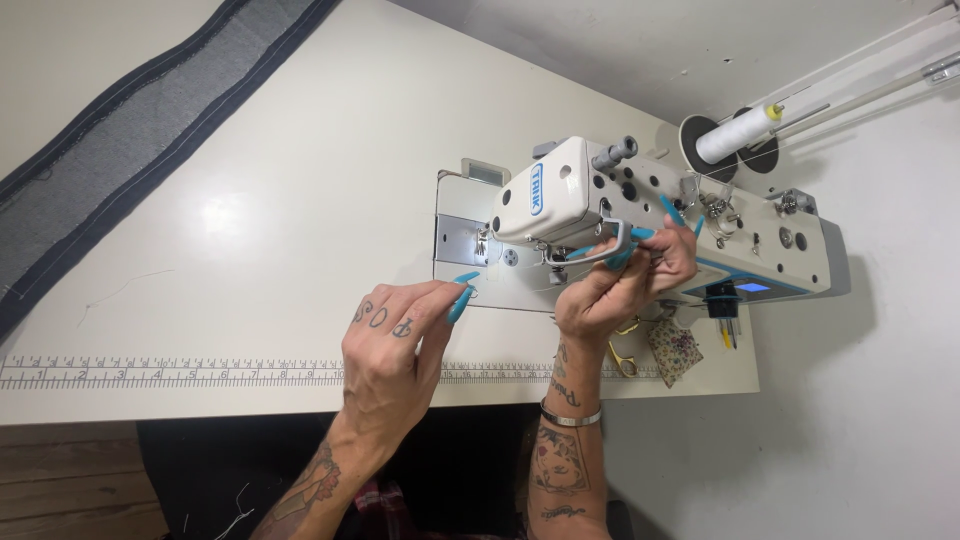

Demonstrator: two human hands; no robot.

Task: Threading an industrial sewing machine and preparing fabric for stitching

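A white sewing machine (640,215) sits at about two o'clock on the pale surface (300,200). The right hand (620,285) reaches up under the machine's head, its fingers (650,240) curled closed around a thin metal lever (615,245) there. The left hand (395,345) hovers at six o'clock, fingers pinched together near the metal plate (460,245); whether they hold anything I cannot tell. A strip of dark fabric (110,150) lies at ten o'clock, a white thread spool (735,133) at one o'clock.

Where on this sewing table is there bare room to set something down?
Bare room: the wide white table between the denim strip and the sewing machine. Crowded: under the machine, where the left hand, right hand, scissors and floral pouch sit.
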